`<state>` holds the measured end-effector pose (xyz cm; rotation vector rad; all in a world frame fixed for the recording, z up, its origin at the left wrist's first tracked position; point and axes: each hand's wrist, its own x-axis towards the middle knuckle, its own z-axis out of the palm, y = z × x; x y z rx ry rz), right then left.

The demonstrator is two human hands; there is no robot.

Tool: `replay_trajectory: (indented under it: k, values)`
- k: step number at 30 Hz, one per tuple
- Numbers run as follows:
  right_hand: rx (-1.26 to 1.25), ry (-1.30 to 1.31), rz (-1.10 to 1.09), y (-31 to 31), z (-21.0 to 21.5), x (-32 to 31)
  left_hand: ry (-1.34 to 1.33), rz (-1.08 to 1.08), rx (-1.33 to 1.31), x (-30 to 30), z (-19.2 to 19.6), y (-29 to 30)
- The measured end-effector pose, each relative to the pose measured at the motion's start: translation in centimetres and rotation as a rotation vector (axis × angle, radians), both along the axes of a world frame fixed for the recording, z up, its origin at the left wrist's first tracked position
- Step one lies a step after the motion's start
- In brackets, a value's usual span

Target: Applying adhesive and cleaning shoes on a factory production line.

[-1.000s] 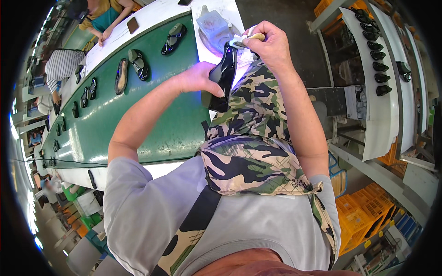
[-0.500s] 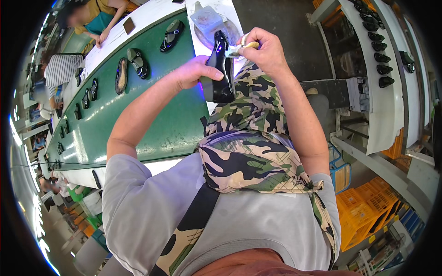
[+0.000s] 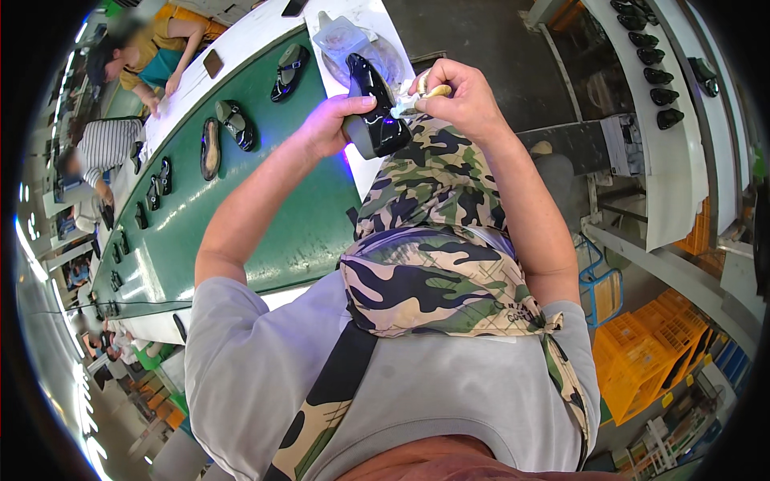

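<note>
A glossy black shoe [image 3: 375,108] is gripped in my left hand [image 3: 335,122], tilted, with its sole side toward my palm and my thumb on top. My right hand [image 3: 464,98] pinches a pale cloth [image 3: 407,103] against the shoe's right side; yellowish covers show on some of its fingers. Just beyond the shoe, a translucent plastic container [image 3: 341,38] stands on a round, stained tray [image 3: 388,60] on the white table.
A green conveyor belt [image 3: 281,216] at left carries several black shoes [image 3: 235,124]. A phone [image 3: 212,63] lies on its white edge, where co-workers sit. On the right, a white shelf [image 3: 682,176] holds a row of shoes; orange crates [image 3: 634,353] stand below.
My left hand has turned the shoe, so its lower end has swung right and up. The cloth in my right hand stays against its side. A co-worker's hands have shifted at the far edge.
</note>
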<state>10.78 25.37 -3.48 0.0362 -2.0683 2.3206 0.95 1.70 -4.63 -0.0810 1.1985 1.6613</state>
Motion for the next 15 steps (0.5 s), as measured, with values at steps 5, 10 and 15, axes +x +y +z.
replay_trajectory:
  k: [5, 10, 15]
  values:
    - [-0.027, 0.175, 0.002, 0.7, 0.0, 0.8, -0.120, 0.067, 0.043, 0.6, -0.7, 0.8]
    - [-0.024, 0.238, -0.038, 1.3, -0.2, 1.7, -0.199, 0.187, 0.119, 1.2, -1.7, 1.2]
    - [-0.043, 0.277, -0.094, 1.7, -0.8, 1.9, -0.268, 0.269, 0.188, 1.9, -1.7, 1.8]
